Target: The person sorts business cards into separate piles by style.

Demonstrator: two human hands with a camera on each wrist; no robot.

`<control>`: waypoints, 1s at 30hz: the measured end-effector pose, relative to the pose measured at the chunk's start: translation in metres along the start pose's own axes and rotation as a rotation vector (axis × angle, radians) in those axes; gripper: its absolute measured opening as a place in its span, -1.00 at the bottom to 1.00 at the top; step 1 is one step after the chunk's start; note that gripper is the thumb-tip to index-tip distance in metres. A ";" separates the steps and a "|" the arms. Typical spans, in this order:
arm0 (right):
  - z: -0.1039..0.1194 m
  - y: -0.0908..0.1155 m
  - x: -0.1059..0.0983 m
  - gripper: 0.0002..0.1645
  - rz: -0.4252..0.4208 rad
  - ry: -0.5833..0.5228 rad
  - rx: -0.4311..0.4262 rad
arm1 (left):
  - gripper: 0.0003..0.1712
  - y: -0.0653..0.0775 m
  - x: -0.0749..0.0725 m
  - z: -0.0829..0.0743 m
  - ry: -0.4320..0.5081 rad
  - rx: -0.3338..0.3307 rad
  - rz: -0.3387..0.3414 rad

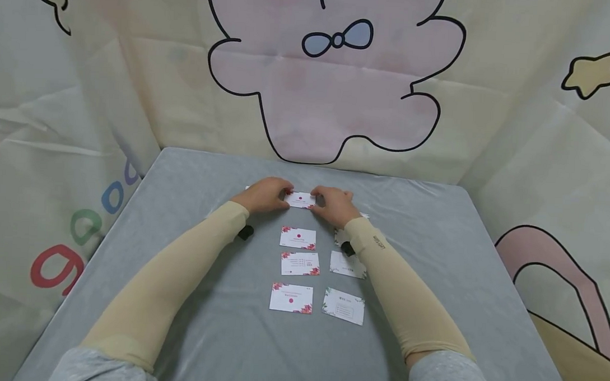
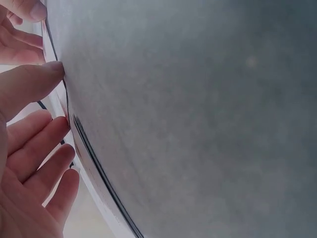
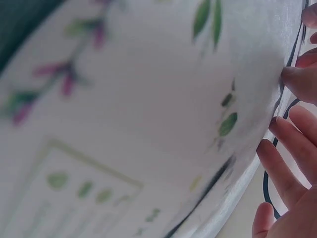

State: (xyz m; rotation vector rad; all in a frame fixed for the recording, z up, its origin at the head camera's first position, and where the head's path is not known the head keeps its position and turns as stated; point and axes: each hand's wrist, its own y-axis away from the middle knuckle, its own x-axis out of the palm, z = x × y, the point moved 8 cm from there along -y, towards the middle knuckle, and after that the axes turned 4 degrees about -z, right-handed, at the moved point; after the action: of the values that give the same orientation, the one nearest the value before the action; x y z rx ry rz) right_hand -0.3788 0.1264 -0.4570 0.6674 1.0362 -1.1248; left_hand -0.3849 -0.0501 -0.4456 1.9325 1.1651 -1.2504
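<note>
Toward the far side of the table, a white card with red flower corners [image 1: 300, 200] lies between both hands. My left hand [image 1: 266, 195] pinches its left end, thumb on the near side and fingers on the far side. At the opposite end my right hand [image 1: 334, 206] does the same with thumb and index finger. In the left wrist view, the thumb and forefinger of the left hand [image 2: 29, 144] meet a thin card edge. The right wrist view has the right hand [image 3: 292, 168] at its right border, behind a blurred leaf-patterned card [image 3: 148, 94] close to the lens.
Nearer me, three red-flowered cards [image 1: 297, 238] form a column on the grey cloth-covered table [image 1: 219, 333]. Beside them runs a column of green-leaf cards [image 1: 343, 306], partly hidden by the right forearm. Slivers of other cards show beside both hands. Printed curtains [image 1: 338, 113] enclose the table.
</note>
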 end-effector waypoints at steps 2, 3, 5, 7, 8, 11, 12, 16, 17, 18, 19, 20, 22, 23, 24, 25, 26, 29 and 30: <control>0.001 0.001 0.002 -0.49 0.010 0.001 0.005 | -0.37 0.002 0.001 0.001 -0.008 -0.003 -0.002; 0.001 0.002 0.003 -0.49 0.015 0.001 0.008 | -0.37 0.003 0.002 0.001 -0.015 -0.001 -0.002; 0.002 0.004 0.004 -0.47 0.018 -0.004 0.007 | -0.36 0.007 0.002 0.000 -0.028 0.005 -0.010; 0.004 0.009 0.003 -0.44 0.014 -0.012 -0.001 | -0.34 0.014 0.001 -0.004 -0.029 0.024 -0.025; 0.005 0.013 0.002 -0.42 0.011 -0.012 -0.010 | -0.33 0.019 0.000 -0.007 -0.022 0.035 -0.029; 0.012 0.031 -0.001 -0.37 0.021 -0.013 -0.044 | -0.29 0.038 0.000 -0.017 0.016 0.087 -0.009; 0.015 0.039 -0.001 -0.35 0.031 -0.009 -0.058 | -0.28 0.045 0.001 -0.020 0.028 0.101 0.008; 0.027 0.068 0.002 -0.30 0.087 0.033 -0.116 | -0.25 0.071 0.006 -0.029 0.047 0.138 0.073; 0.030 0.073 0.002 -0.29 0.092 0.045 -0.130 | -0.24 0.075 0.007 -0.032 0.041 0.145 0.079; 0.032 0.078 0.002 -0.29 0.094 0.050 -0.142 | -0.23 0.078 0.008 -0.035 0.037 0.153 0.084; 0.034 0.082 0.003 -0.28 0.096 0.054 -0.150 | -0.23 0.080 0.009 -0.037 0.028 0.164 0.088; 0.036 0.086 0.004 -0.29 0.095 0.055 -0.157 | -0.23 0.082 0.010 -0.040 0.018 0.175 0.087; 0.038 0.090 0.007 -0.33 0.092 0.046 -0.161 | -0.25 0.085 0.014 -0.042 -0.009 0.186 0.092; 0.039 0.092 0.008 -0.35 0.092 0.038 -0.161 | -0.26 0.086 0.016 -0.043 -0.018 0.186 0.094; 0.039 0.094 0.010 -0.38 0.092 0.036 -0.159 | -0.27 0.087 0.017 -0.044 -0.028 0.187 0.095; 0.040 0.095 0.011 -0.40 0.089 0.037 -0.158 | -0.28 0.088 0.018 -0.044 -0.041 0.185 0.094; 0.040 0.096 0.012 -0.42 0.085 0.038 -0.157 | -0.29 0.089 0.019 -0.044 -0.049 0.182 0.091; 0.041 0.098 0.012 -0.45 0.071 0.050 -0.153 | -0.33 0.092 0.019 -0.047 -0.069 0.181 0.077; 0.041 0.099 0.011 -0.46 0.065 0.052 -0.153 | -0.34 0.092 0.019 -0.048 -0.077 0.184 0.070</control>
State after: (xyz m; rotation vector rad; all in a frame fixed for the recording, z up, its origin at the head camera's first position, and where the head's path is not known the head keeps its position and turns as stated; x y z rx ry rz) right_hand -0.2715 0.1190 -0.4565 0.6064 1.1254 -0.9653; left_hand -0.2794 -0.0484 -0.4434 2.0180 0.9649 -1.4236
